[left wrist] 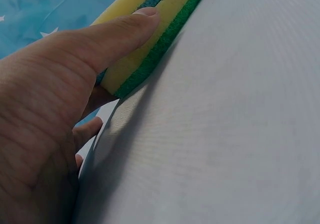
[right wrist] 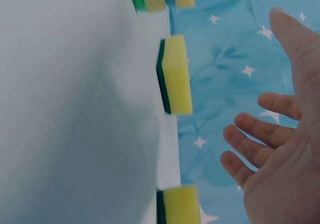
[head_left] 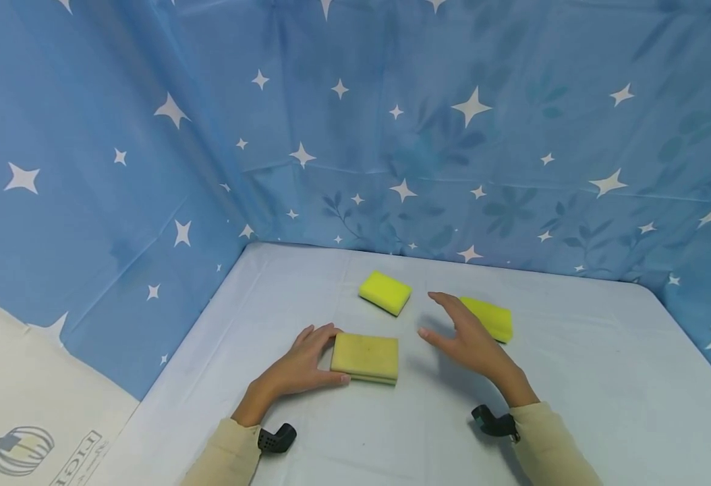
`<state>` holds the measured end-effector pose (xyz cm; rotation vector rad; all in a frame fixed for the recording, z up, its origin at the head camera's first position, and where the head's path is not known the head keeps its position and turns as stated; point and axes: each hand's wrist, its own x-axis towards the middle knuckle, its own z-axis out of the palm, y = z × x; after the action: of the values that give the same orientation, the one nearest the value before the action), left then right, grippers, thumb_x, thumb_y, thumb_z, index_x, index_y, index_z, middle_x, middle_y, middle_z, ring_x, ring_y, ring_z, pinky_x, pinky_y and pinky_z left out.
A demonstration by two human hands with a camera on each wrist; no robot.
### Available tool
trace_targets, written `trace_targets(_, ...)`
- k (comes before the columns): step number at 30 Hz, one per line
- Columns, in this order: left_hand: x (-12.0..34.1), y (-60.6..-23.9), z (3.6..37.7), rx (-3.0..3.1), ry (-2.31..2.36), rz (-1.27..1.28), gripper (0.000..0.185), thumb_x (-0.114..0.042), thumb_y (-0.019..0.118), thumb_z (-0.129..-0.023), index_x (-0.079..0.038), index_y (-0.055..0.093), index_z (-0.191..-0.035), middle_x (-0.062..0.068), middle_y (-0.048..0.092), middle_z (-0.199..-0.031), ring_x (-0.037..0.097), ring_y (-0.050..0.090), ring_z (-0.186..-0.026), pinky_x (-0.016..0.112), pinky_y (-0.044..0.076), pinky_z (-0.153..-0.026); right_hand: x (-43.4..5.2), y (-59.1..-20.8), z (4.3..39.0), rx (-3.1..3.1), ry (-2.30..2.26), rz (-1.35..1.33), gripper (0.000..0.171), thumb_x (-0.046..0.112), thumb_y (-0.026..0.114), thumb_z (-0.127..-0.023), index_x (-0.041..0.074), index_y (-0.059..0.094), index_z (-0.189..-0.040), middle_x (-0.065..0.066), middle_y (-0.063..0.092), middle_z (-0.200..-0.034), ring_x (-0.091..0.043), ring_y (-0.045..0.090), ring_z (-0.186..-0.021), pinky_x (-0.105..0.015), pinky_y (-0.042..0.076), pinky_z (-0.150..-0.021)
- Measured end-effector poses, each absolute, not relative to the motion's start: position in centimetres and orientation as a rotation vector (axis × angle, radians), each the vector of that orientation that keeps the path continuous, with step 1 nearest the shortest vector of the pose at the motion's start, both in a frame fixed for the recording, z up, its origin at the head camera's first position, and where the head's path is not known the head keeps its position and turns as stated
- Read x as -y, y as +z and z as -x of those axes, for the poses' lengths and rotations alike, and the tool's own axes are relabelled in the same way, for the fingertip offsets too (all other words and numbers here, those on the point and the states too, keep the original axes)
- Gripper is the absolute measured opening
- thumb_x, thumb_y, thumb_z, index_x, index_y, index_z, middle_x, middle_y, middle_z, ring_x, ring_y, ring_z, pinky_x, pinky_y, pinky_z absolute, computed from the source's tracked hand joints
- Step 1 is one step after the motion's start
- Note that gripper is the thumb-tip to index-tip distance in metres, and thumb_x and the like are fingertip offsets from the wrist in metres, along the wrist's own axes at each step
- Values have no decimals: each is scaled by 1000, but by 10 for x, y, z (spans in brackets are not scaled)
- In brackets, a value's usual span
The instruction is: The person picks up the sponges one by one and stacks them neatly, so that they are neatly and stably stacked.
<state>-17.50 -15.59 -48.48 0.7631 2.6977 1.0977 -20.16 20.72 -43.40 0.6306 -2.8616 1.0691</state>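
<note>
Head view is showing two cream sleeves (head_left: 224, 453) extending from the near side over a white-covered bench (head_left: 386, 439). On the left, the left hand (head_left: 295, 371) is pinching a stack of two sponges (head_left: 364, 356) at its left end, thumb and fingers forming a grasping grip; the left wrist view is showing a blue layer between them and a green one underneath. To the right, the right hand (head_left: 467, 341) is hovering, its grip released. Just beyond, a yellow sponge (head_left: 496, 321) is lying partly hidden. Farther, left of it, another sponge (head_left: 386, 292) is resting. Behind, a star-patterned curtain (head_left: 343, 135) is hanging.
</note>
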Motion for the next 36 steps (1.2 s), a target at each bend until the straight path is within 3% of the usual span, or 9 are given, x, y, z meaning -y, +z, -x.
trace_targets(11,156,-485,175,-2690,1111,-735,81,-58,83,-88,-19,51,-150,5,49,-159,29,31,-158,52,4,-132,-233,-430,212,2903,1050,-504,86,46,74,-102,9,33,-167,-23,33,-169,-49,31,-153,-74,32,-118)
trace_targets(18,157,-486,174,-2681,1110,-715,82,-60,83,-87,-19,51,-151,8,46,-163,31,26,-159,53,4,-132,-256,-429,213,2906,1065,-432,92,55,71,-101,7,30,-168,-25,29,-170,-51,27,-154,-76,29,-118)
trace_targets(36,156,-483,174,-2670,1115,-715,81,-58,84,-88,-18,51,-151,6,49,-160,30,27,-160,51,3,-132,-303,-430,217,2986,1117,-268,105,58,73,-98,7,17,-171,-31,21,-171,-58,20,-154,-83,26,-113)
